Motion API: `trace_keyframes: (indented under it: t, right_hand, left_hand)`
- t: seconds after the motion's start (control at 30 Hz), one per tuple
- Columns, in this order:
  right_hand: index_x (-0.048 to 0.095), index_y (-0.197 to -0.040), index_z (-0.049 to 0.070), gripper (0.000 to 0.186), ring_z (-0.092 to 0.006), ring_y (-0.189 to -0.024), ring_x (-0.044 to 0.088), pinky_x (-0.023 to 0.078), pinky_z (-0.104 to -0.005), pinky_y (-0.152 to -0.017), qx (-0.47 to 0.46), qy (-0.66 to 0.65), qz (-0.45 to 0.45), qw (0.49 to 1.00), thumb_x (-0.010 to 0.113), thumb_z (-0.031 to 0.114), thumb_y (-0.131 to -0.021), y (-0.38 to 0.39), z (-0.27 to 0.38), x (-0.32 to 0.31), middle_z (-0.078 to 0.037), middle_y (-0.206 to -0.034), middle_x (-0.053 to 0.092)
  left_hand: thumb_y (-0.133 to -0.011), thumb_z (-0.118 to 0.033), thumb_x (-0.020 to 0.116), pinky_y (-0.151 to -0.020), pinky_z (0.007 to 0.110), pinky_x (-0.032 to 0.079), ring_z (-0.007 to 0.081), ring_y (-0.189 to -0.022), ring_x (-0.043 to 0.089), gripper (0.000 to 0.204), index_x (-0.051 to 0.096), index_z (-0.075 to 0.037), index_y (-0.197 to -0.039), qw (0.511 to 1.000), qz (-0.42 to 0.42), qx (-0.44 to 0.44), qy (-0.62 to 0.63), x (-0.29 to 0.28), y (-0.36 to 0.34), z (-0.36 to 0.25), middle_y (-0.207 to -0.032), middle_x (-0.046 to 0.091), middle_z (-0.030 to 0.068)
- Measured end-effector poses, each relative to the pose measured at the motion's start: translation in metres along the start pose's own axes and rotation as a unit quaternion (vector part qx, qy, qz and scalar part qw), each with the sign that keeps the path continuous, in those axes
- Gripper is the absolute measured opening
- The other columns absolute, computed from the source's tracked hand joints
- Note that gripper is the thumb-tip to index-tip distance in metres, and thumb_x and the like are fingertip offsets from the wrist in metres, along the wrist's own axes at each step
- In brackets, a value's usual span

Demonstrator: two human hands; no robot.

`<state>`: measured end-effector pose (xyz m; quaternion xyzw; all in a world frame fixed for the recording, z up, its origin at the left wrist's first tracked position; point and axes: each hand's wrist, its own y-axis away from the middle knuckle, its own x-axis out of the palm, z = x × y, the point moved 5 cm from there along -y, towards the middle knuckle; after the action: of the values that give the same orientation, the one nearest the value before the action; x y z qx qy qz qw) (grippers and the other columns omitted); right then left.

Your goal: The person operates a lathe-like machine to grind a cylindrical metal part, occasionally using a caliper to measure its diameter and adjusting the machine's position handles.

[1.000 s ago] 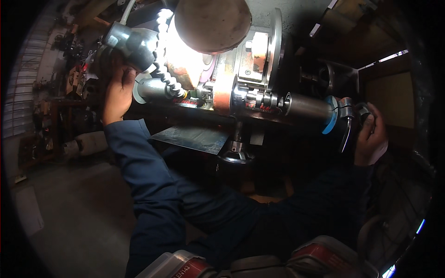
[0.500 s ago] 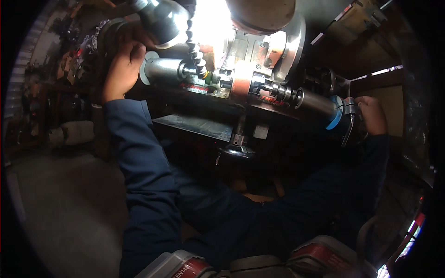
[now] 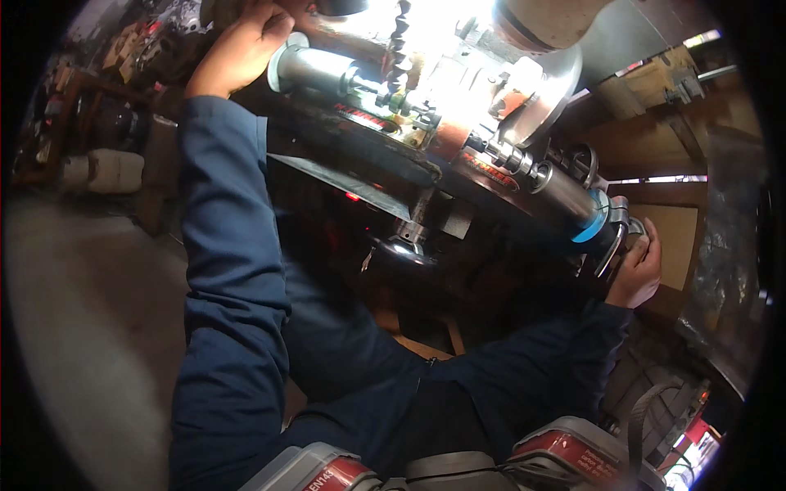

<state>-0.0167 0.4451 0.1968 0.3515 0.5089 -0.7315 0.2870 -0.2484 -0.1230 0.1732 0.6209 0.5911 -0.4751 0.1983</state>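
Observation:
A grinding machine with two spindle housings stretches in front of me under a bright lamp. My left hand is beside the flanged end of the left metal cylinder. Its thumb is bent, and its other fingers curl over something dark at the upper edge that I cannot make out. At the far right end of the machine, my right hand curls its fingers around a rounded metal end piece. Next to it sit a blue ring on the right cylinder and a bent metal lever.
A ribbed flexible hose hangs down to the middle of the machine. Below are a handwheel and a slanted metal tray. A large round disc stands behind. Respirator filters show at the lower edge.
The view has shifted and tilted, so the machine slopes more to the lower right. My right hand has turned lower around the end piece. My left hand stays beside the left cylinder.

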Motion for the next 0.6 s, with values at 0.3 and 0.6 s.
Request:
trace_keyframes:
  t: [0.3, 0.6]
  right_hand:
    - [0.064, -0.115, 0.003, 0.035, -0.0361, -0.094, 0.066, 0.051, -0.04, -0.079, -0.056, -0.001, -0.138, 0.989, 0.042, 0.026, -0.1, 0.03, 0.012, 0.0, -0.018, -0.106, 0.067]
    - [0.063, -0.117, 0.001, 0.033, -0.0328, -0.101, 0.065, 0.049, -0.0396, -0.086, -0.033, -0.01, -0.029, 0.999, 0.044, 0.019, -0.097, 0.009, -0.009, 0.002, -0.019, -0.11, 0.067]
  left_hand:
    - [-0.094, -0.027, 0.051, -0.113, 0.034, 0.026, 0.0375, -0.142, 0.023, 0.055, 0.041, 0.007, -0.136, 0.995, 0.053, -0.054, -0.066, -0.005, 0.008, -0.034, -0.15, 0.022, 0.0327]
    - [-0.09, -0.027, 0.05, -0.116, 0.051, 0.021, 0.0529, -0.133, 0.031, 0.035, 0.063, 0.002, -0.103, 0.996, -0.055, 0.033, -0.069, 0.005, 0.008, -0.015, -0.134, 0.046, 0.0318]
